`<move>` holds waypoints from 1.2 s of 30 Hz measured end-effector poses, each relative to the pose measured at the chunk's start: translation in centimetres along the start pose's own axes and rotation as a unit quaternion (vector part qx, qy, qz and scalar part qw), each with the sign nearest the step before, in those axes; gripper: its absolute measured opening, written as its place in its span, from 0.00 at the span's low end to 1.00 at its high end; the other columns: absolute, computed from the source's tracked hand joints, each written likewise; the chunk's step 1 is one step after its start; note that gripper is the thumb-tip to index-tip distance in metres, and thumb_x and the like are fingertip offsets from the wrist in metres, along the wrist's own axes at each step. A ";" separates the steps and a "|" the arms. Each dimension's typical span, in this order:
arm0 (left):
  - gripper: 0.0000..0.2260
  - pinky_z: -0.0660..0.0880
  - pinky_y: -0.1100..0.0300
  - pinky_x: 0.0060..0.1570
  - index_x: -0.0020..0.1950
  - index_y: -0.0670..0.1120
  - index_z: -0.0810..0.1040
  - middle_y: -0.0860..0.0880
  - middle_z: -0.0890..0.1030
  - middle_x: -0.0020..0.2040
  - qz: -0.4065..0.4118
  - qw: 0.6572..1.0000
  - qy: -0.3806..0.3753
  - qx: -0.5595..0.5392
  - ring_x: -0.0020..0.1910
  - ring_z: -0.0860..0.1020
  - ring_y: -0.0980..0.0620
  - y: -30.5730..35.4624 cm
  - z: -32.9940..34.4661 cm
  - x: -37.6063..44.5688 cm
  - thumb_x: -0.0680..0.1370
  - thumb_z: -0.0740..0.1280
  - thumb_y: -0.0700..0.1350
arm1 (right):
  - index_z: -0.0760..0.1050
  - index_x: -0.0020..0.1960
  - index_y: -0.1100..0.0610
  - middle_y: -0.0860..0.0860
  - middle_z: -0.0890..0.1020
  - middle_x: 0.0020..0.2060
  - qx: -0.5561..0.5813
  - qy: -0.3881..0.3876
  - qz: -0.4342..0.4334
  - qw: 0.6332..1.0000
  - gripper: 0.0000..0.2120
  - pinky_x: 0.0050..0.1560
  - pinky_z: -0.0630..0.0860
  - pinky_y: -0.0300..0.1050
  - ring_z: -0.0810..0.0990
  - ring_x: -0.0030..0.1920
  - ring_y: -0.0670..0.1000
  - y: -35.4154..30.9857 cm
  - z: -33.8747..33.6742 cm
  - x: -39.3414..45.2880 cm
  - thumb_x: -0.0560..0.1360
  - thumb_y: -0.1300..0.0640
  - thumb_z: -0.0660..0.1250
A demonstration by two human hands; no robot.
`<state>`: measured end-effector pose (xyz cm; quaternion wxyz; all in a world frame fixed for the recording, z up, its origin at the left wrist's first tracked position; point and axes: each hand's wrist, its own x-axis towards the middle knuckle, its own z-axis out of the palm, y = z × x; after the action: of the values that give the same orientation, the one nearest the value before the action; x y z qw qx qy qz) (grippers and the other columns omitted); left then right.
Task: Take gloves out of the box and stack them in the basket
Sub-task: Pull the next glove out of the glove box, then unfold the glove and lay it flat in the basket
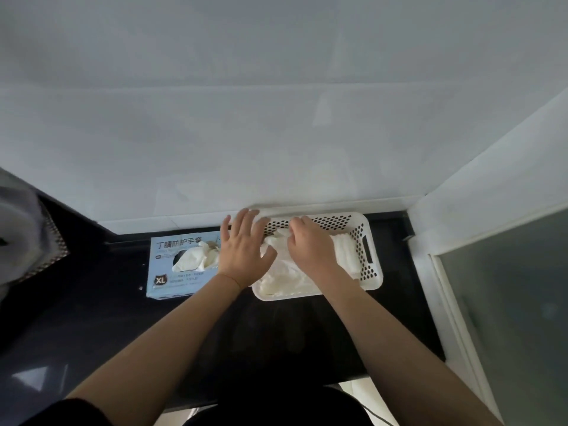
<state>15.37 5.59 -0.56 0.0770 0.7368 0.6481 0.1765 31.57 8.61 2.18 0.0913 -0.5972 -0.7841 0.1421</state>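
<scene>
While my left hand [246, 250] lies spread flattening the glove stack [285, 278] in the basket [367, 256], my right hand [310, 244] pinches a glove [276, 238] to align it.

dark glossy counter [92, 333] — white wall [276, 103] behind, frosted pane [507, 302] right.

Both hands work over a white perforated basket [368, 256] on a dark countertop [129, 327]. The left hand [246, 244] lies flat, fingers spread, on the pale gloves [285, 278] piled inside. The right hand [310, 244] appears to pinch the top glove, though its fingertips are hidden. Just left stands the blue glove box [163, 272], a glove [196, 256] poking from its opening.
</scene>
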 end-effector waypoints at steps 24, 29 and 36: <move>0.50 0.44 0.38 0.75 0.80 0.53 0.41 0.52 0.54 0.79 -0.108 0.976 -0.188 0.000 0.78 0.50 0.49 -16.1 -6.2 -8.1 0.69 0.63 0.73 | 0.79 0.41 0.56 0.49 0.76 0.38 0.012 0.039 0.031 0.999 0.10 0.47 0.67 0.49 0.75 0.45 0.55 -17.2 5.7 0.4 0.78 0.60 0.62; 0.53 0.46 0.38 0.75 0.80 0.52 0.43 0.53 0.59 0.78 -0.126 0.975 -0.180 -0.036 0.78 0.54 0.50 -16.5 -6.3 -8.1 0.66 0.64 0.74 | 0.71 0.35 0.54 0.45 0.69 0.30 0.069 0.170 0.033 0.983 0.11 0.39 0.66 0.47 0.68 0.35 0.52 -18.0 2.1 1.6 0.75 0.64 0.64; 0.33 0.69 0.50 0.66 0.74 0.56 0.64 0.55 0.73 0.67 -0.174 0.927 -0.089 -0.321 0.66 0.71 0.52 -15.4 -9.1 -5.9 0.72 0.72 0.57 | 0.68 0.39 0.59 0.46 0.70 0.32 0.238 0.104 0.092 0.961 0.12 0.38 0.65 0.46 0.69 0.36 0.49 -18.2 -0.3 1.6 0.80 0.57 0.59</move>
<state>-2.83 0.98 1.66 0.3958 0.5612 0.6654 0.2925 14.65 5.71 8.51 0.2990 -0.6392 -0.6552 0.2696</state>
